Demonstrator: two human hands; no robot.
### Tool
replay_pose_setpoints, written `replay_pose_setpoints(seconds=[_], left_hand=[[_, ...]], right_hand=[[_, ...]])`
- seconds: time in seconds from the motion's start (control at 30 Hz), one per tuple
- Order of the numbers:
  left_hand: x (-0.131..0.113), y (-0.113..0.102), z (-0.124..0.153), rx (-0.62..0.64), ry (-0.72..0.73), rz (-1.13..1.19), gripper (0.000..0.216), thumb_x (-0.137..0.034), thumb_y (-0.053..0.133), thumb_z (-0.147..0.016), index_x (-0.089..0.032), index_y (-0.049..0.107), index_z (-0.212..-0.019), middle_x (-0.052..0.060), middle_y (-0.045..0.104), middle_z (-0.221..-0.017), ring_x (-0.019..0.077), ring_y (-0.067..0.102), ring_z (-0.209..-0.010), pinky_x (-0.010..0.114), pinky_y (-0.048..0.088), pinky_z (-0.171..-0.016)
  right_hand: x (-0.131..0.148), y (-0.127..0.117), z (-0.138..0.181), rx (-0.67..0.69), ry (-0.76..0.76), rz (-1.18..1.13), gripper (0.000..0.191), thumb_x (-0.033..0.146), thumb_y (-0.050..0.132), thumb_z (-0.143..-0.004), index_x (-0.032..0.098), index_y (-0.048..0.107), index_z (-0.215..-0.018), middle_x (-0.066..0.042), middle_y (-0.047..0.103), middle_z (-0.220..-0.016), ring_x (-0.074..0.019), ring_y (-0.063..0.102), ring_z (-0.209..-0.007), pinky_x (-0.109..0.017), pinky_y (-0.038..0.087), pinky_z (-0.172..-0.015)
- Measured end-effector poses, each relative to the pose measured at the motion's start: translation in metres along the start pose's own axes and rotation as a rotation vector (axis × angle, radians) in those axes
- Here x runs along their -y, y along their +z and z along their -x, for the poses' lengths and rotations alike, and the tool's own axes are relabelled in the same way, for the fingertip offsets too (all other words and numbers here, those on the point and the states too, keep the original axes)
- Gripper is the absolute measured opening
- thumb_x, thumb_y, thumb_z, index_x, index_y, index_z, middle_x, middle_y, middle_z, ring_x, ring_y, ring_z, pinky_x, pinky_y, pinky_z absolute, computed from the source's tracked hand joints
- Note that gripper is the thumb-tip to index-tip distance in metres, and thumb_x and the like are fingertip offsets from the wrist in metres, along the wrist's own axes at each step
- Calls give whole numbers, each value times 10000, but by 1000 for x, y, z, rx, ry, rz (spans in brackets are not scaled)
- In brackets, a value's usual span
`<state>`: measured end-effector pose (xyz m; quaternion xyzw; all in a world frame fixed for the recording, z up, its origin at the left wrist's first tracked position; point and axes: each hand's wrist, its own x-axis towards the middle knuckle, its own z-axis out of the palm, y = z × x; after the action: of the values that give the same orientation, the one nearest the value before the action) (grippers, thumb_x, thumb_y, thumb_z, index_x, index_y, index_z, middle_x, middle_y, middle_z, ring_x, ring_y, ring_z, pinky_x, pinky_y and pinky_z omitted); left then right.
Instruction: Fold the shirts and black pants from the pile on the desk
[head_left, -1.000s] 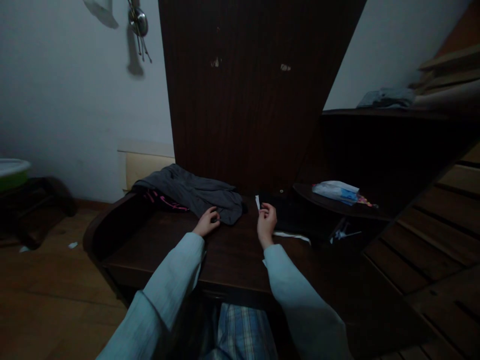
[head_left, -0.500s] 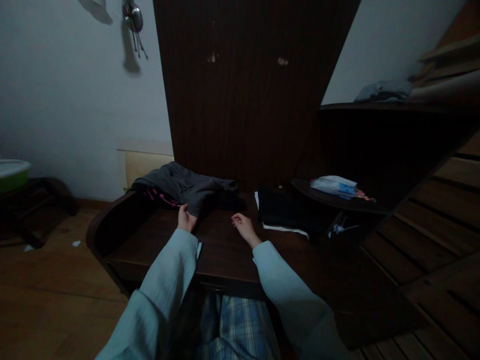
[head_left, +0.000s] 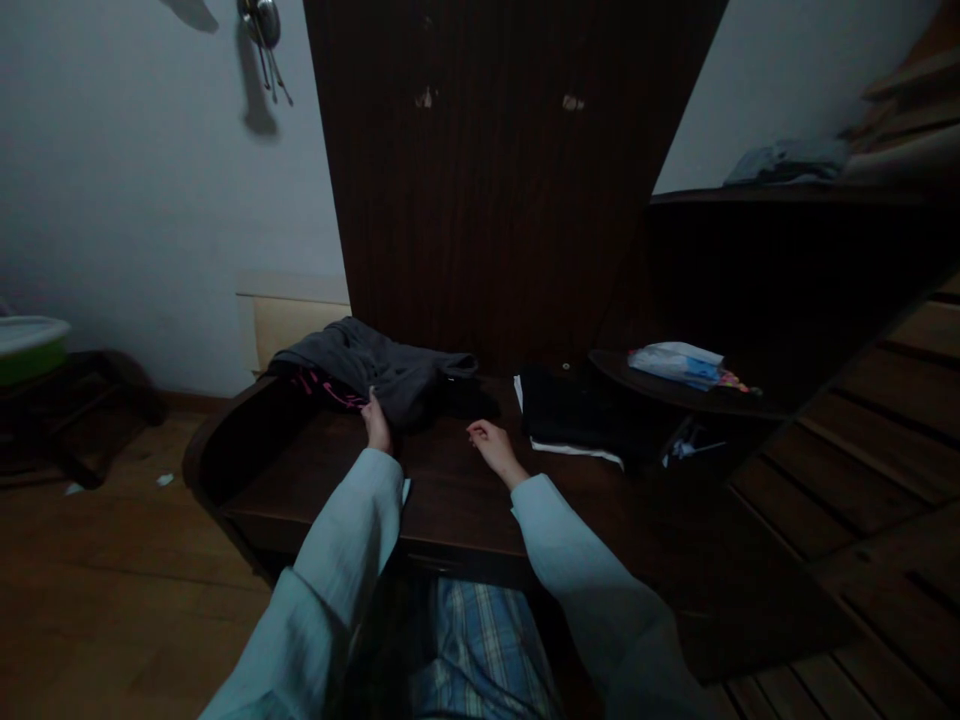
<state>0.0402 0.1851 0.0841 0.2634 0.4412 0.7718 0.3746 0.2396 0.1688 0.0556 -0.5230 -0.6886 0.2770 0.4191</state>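
A dark grey garment (head_left: pixel 367 360) lies crumpled at the left of a dark wooden dresser top (head_left: pixel 450 500). Cloth with pink lettering (head_left: pixel 330 388) shows beneath it. My left hand (head_left: pixel 377 425) pinches the garment's near edge, thumb on the upper side. To the right, my right hand (head_left: pixel 493 449) hovers over the wood with fingers curled together, and I see nothing in them. A black piece of cloth (head_left: pixel 465 398) lies behind, between the hands. Beside my right hand is a stack of folded black cloth (head_left: pixel 577 415) with a white layer at its edges.
A small rounded shelf (head_left: pixel 675 393) at the right bears a plastic packet (head_left: pixel 679 363). Behind rises a tall dark panel (head_left: pixel 510 220). The dresser's raised curved side (head_left: pixel 225 430) bounds the left. A green basin (head_left: pixel 34 350) stands on a stool at far left.
My left hand has shifted slightly up along the garment's edge, its thumb now on top. My right hand has barely moved. The view has tilted a little.
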Motion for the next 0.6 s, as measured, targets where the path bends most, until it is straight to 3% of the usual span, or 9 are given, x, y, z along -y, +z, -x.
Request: replay_pose_setpoints(seconds=[0.1,0.17,0.23,0.3,0.37,0.47,0.53,0.6], left_hand=[[2,3,11,-36,279,-334,682,-394,657,-628,-134,376,-1192,158,345,-1313,239,275,-1255,359,187,-1051],[3,5,21,87,527,-651,792,-422,657,-616,-132,298,-1260,175,260,-1362,259,191,-1289,399,140,-1059],[6,8,29,282,683,-919,841,-445,661,-598,-135,279,-1280,185,221,-1383,289,154,-1298,451,146,-1045],[11,11,34,450,706,-1115,773,-408,692,-560,-148,385,-1220,183,208,-1395,328,130,-1298,497,164,-1021],[18,13,34,510,644,-1229,526,-316,694,-562,-162,536,-1040,169,250,-1384,355,134,-1290,523,178,-1002],[26,15,24,445,517,-1059,150,-166,636,-578,-167,576,-715,134,437,-1264,326,276,-1241,477,230,-993],[28,15,14,367,416,-746,116,-105,605,-554,-171,514,-581,90,576,-1067,265,444,-1116,394,314,-954],[26,13,5,273,331,-510,155,-98,569,-564,-178,444,-519,32,620,-845,198,545,-948,317,387,-870]], right_hand=[[-2,0,0,-46,-125,131,197,131,415,-712,173,593,-786,-39,613,-776,-161,581,-722,-304,463,-701],[-2,0,-1,-99,-211,225,236,123,412,-715,161,596,-857,-79,611,-915,-184,562,-873,-343,435,-807],[-1,1,-4,-105,-253,293,299,106,422,-705,147,584,-952,-112,574,-1069,-200,496,-1038,-377,372,-909],[1,5,-6,-21,-259,331,397,76,426,-686,147,551,-1056,-119,508,-1201,-201,425,-1142,-406,304,-972],[5,11,-8,107,-263,348,521,29,401,-665,188,496,-1152,-87,444,-1288,-183,368,-1201,-436,240,-1006],[11,24,-13,198,-305,350,660,-27,342,-639,260,411,-1230,-23,373,-1350,-142,302,-1247,-445,187,-1025],[14,31,-17,151,-306,361,642,-17,339,-662,236,381,-1251,-33,347,-1367,-135,288,-1253,-415,196,-1027],[16,35,-19,88,-254,397,561,39,371,-711,167,368,-1257,-80,339,-1368,-153,301,-1246,-378,227,-1017]])
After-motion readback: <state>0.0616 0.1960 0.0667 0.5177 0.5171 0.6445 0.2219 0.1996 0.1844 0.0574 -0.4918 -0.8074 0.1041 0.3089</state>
